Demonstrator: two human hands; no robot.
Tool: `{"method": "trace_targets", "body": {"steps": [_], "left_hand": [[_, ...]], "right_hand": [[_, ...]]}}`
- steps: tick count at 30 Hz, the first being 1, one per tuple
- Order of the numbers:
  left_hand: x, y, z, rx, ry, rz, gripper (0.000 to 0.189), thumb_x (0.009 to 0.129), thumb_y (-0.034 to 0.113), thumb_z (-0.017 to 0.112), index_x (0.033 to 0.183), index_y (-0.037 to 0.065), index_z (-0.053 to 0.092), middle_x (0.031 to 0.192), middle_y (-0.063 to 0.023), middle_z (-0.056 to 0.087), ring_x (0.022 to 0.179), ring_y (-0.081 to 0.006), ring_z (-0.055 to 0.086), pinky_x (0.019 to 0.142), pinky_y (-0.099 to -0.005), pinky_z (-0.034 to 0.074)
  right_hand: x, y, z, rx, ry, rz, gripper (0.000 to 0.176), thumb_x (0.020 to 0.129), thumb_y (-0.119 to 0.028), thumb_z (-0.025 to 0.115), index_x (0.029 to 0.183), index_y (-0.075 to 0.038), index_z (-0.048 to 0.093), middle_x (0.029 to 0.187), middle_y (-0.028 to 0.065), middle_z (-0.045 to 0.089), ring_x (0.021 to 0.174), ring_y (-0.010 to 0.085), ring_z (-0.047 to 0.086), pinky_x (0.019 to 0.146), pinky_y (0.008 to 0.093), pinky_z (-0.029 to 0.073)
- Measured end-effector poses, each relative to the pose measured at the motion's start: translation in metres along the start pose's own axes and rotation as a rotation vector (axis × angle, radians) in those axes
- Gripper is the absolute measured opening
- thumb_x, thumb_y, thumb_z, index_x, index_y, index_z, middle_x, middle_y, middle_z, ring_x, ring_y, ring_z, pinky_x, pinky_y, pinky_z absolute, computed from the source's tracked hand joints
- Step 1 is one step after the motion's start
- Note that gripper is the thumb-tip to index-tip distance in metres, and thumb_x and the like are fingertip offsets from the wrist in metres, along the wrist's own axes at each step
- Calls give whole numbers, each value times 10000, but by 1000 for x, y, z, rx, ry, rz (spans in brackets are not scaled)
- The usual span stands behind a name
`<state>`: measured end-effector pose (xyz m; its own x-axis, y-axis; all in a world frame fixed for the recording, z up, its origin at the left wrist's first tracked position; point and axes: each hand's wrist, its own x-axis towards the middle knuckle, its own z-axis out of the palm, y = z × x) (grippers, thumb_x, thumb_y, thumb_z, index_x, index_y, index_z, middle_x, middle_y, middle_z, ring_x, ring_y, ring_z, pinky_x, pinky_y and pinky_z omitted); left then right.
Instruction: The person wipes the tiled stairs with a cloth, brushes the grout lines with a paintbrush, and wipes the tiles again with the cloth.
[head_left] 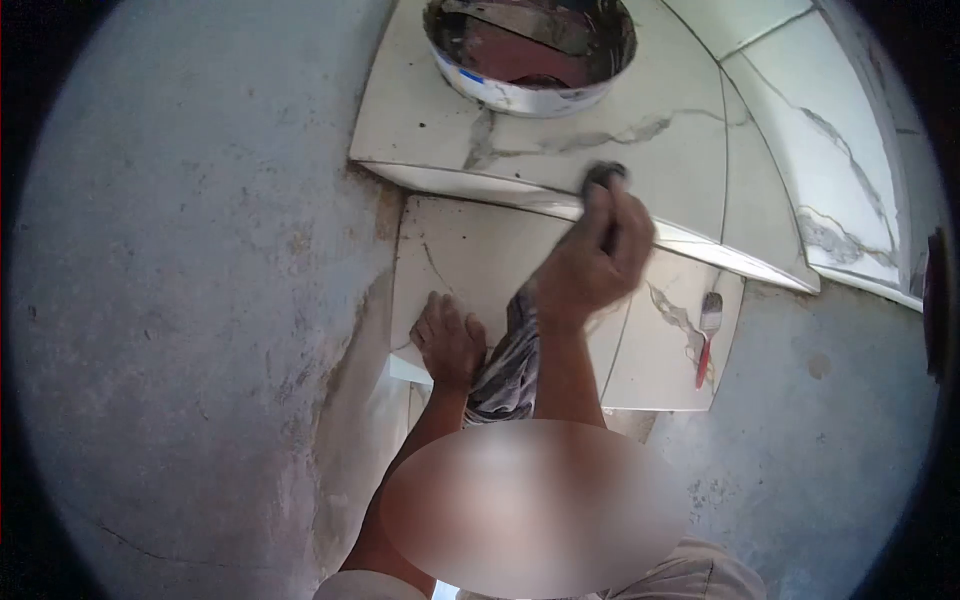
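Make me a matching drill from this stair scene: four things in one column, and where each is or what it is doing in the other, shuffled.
Things:
1. bucket
2. brush
3. left hand
4. right hand

Places or states:
A. flat on the lower tile
B. closed on a dark pad at the step edge
C. stands on the upper tile
D. lies at the lower tile's right side

Pairs: 1-C, 2-D, 3-A, 4-B

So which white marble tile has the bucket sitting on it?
The big top-step tile, under the round white bucket; the lower right tile holds only a red-handled brush.
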<state>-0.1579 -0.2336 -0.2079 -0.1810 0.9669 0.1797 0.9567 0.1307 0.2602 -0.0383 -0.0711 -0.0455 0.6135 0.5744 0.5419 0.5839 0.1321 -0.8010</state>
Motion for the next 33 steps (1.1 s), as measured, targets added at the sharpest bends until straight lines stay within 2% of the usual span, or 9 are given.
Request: {"method": "trace_targets", "body": {"steps": [4,5,8,15,18,25,26,28,33], "left_hand": [[-10,-18,20,32,-256,-177,561,833,331,611,1286,42,452,1334,-186,467,1193,-389,457,960,-538,344],[-13,-16,30,-17,-455,-342,550,837,306,622,1283,43,437,1325,-174,468,1206,-389,442,964,-535,341],[29,37,-4,606,-172,-128,655,799,412,674,1315,76,451,1353,-193,463,1194,-347,472,957,-522,342],[4,6,-5,96,53,62,457,865,277,596,1241,39,493,1323,-194,486,1171,-366,485,925,-524,372],[6,11,-11,105,1,44,431,894,277,555,1227,12,485,1319,-200,469,1200,-393,443,979,-528,330],[6,13,-11,86,3,65,424,925,278,502,1235,-12,492,1309,-212,473,1204,-403,438,972,-535,333],[7,13,-12,69,22,74,431,928,288,500,1232,-16,493,1311,-217,472,1210,-407,434,967,-536,336],[8,15,-19,-53,-49,-37,462,920,311,524,1246,-14,488,1322,-216,468,1215,-411,431,967,-537,340],[-7,-30,34,-9,-45,72,681,829,418,686,1365,69,450,1433,-178,412,1244,-418,420,1065,-520,275]], "right_hand": [[-51,-9,32,386,-455,-180,245,814,-100,632,1052,-51,667,1072,123,641,955,292,605,881,399,436],[-78,-17,26,23,-946,-266,329,774,-68,653,1103,-65,650,1091,122,636,978,303,598,889,410,442],[-79,-28,-24,337,-716,-98,277,759,-8,656,1031,-63,658,1030,121,647,941,294,602,845,394,479],[-38,127,-133,-199,-214,465,333,874,-117,631,1179,11,595,1168,196,586,1130,354,546,976,429,422],[-77,164,-156,-494,-677,289,853,883,-363,639,1457,85,194,1536,303,127,1441,434,93,1160,520,92],[-71,232,-89,-1099,-558,-18,735,939,-369,502,1479,31,205,1554,222,181,1448,369,150,1164,534,87],[-73,184,-76,-624,-603,183,736,930,-367,515,1474,32,220,1529,228,252,1434,364,205,1168,531,90],[-109,138,-57,-446,-909,-154,727,923,-448,492,1466,-6,297,1544,208,240,1454,335,160,1166,532,85],[-106,139,-78,-550,-1054,-462,715,869,-457,589,1483,-194,333,1566,144,228,1457,318,168,1136,618,122]]}}
